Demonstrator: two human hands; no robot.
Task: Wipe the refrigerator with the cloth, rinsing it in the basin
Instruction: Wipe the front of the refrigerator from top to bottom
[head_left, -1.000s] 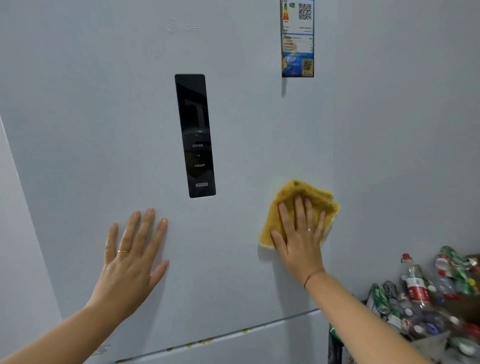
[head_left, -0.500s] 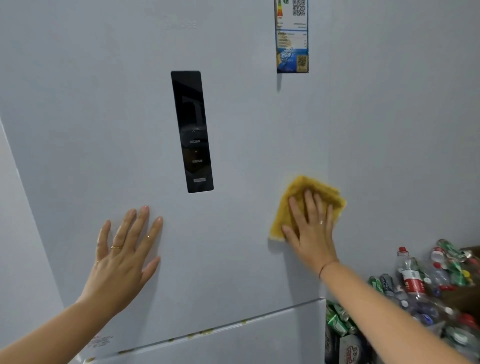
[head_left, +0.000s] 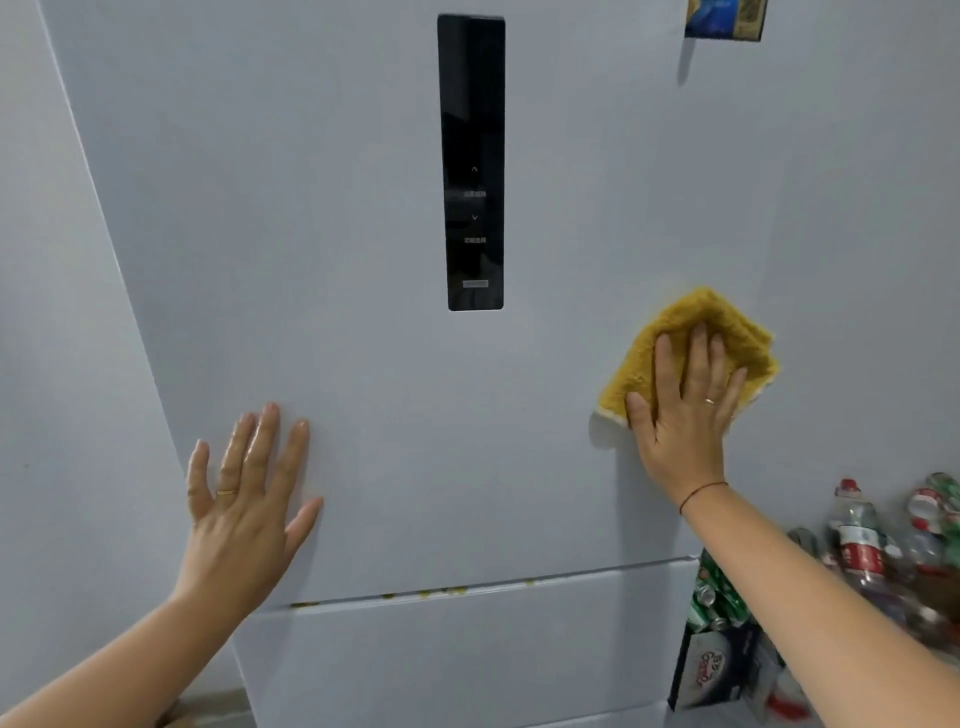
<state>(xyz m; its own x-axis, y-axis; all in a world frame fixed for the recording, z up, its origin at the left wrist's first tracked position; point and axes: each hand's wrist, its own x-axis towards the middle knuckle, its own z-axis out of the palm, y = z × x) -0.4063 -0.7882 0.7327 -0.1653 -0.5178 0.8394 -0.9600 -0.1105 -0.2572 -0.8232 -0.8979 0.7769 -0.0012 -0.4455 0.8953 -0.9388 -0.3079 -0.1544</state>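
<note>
Right-hand fingers (head_left: 688, 364) lie flat and spread, pinning the folded yellow cloth (head_left: 691, 332) against the refrigerator door (head_left: 363, 260) so it wipes evenly. The left hand (head_left: 244, 499), released and empty, braces flat on the door, probably steadying it. No basin is visible.

The sticker (head_left: 724, 20) on the refrigerator (head_left: 363, 364) is cut off by the top edge, its print unreadable. The right hand (head_left: 685, 410) covers the middle of the cloth (head_left: 675, 322). The bottles and cans (head_left: 883, 551) at lower right are blurred and run off the edge.
</note>
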